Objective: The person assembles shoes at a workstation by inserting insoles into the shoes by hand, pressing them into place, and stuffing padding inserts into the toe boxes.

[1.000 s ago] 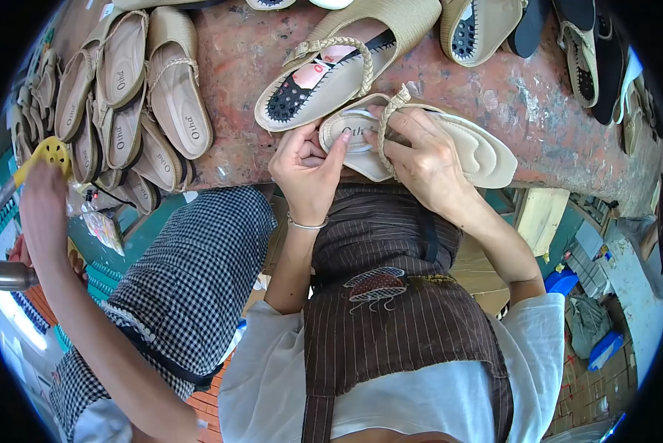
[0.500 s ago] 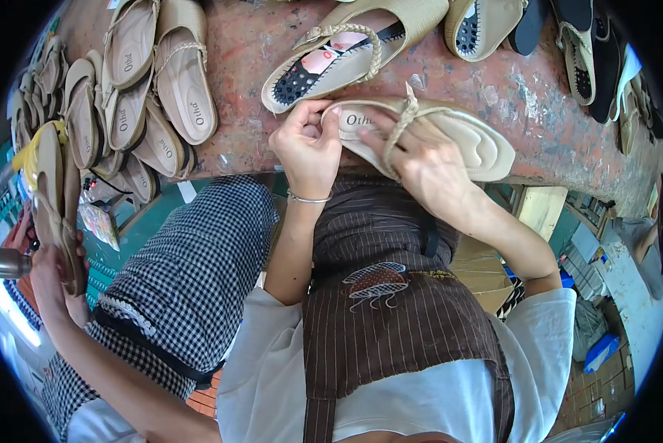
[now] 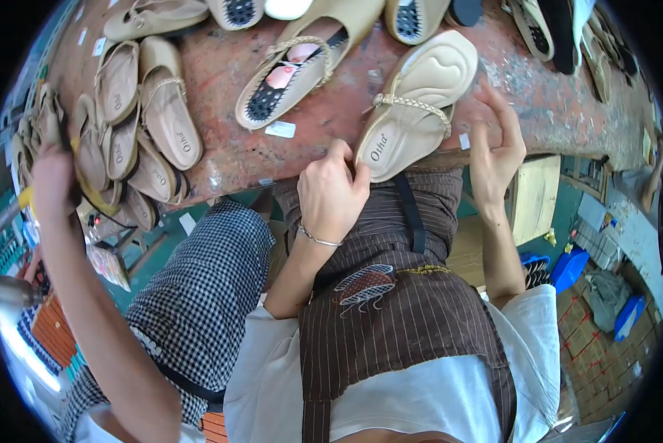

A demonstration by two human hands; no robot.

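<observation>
A beige shoe [image 3: 402, 140] with a braided strap and "Otha" on its insole lies at the table's front edge, its padded front pointing up and right. My left hand [image 3: 334, 193] is closed on the shoe's heel end, thumb against the rim. To the right of the shoe, my right hand [image 3: 500, 140] is apart from it, fingers spread and curved, holding nothing. Beyond lies an unfinished shoe [image 3: 276, 96] with a dark, perforated inside and a pink patch, beside a small white tag [image 3: 280, 129].
Several finished beige shoes [image 3: 170, 122] are piled at the left. More shoes [image 3: 413, 18] line the far side of the worn red table [image 3: 221, 66]. At the left, a co-worker's arm [image 3: 99, 295] reaches toward the pile, near a yellow object and a metal cylinder.
My right hand has let go of the shoe and opened to its right. The shoe has turned more upright. The co-worker's hand has risen from the shoes it held toward the pile.
</observation>
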